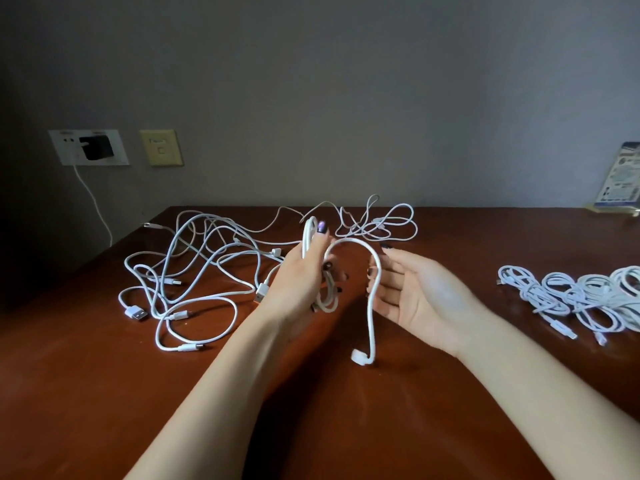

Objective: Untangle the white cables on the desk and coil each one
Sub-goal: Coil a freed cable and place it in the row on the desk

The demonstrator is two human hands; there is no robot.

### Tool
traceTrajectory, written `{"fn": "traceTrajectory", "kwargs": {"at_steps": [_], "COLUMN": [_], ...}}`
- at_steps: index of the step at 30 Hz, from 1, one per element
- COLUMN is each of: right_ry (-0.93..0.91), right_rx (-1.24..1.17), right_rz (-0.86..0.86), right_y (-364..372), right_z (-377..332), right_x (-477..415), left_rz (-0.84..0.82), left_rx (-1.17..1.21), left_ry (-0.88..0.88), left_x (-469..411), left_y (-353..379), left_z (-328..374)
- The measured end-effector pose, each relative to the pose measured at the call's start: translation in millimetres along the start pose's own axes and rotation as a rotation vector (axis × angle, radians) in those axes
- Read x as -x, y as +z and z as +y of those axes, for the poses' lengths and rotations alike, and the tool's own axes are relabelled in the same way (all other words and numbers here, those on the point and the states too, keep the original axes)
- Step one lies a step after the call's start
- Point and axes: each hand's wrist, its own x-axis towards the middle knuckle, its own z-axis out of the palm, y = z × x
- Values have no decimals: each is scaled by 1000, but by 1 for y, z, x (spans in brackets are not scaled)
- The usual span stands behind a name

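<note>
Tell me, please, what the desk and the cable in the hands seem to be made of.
The desk: likely wood or veneer, reddish-brown, semi-gloss; it shows grain-like streaks and soft sheen. The cable: white, matte sheath, probably plastic or rubber; it holds smooth, springy curves. Whether it is braided cannot be told.

The table (104, 393) is glossy reddish brown. The tangled cables (194, 271), the held cable (372, 317) and the coils (588, 299) are all white. The wall (346, 98) is plain grey. The charger (97, 147) is black, its socket plate (65, 152) white and the next plate (161, 147) pale yellow. The left hand (298, 282) has a shimmery purple thumbnail (322, 226). The right hand (415, 299) has dark nails. The card (623, 178) is printed blue and white.
</note>
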Motion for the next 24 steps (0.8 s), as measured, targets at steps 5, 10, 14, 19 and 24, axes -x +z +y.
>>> {"fn": "traceTrajectory", "kwargs": {"at_steps": [5,10,14,19,24], "right_ry": [-249,-360,-447,-468,-392], "right_rx": [-3,101,241,282,473], "right_rz": [79,123,83,46,-33], "right_y": [6,6,10,7,-3], "right_z": [1,3,8,3,-7], "right_x": [2,7,10,8,4], "left_rz": [-132,-303,-332,-300,-142], "left_rx": [-161,-313,-310,71,97], "left_ry": [128,144,100,-79,-165], "left_x": [9,12,11,11,5], "left_y": [10,15,15,13,3], "left_z": [-4,-11,-15,-9,-3]}}
